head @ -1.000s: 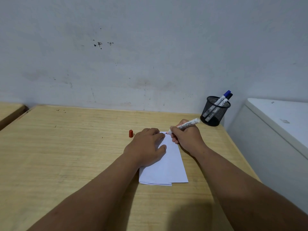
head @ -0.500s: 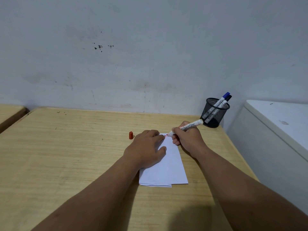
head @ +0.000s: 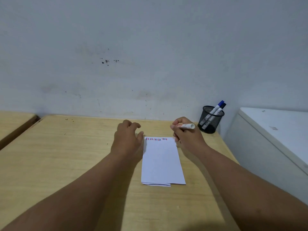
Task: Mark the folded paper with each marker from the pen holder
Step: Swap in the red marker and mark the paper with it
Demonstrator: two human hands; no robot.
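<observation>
The folded white paper [head: 161, 162] lies on the wooden table [head: 66, 155], with a row of short red, blue and black strokes along its far edge. My right hand [head: 186, 135] holds a white marker [head: 187, 126] just beyond the paper's far right corner, lifted off the sheet. My left hand [head: 128, 139] hovers left of the paper with fingers spread, holding nothing. The red cap is hidden behind my left hand. A black mesh pen holder [head: 210, 120] at the back right holds two markers, one blue-capped [head: 218, 106], one black-capped.
A white cabinet top [head: 275, 129] stands right of the table, close to the pen holder. A grey wall runs behind the table. A second wooden surface [head: 15, 120] lies at the far left, across a gap.
My left hand has lifted off the paper and moved left and away. My right hand has raised the marker off the sheet and drawn it right. The marks are now uncovered.
</observation>
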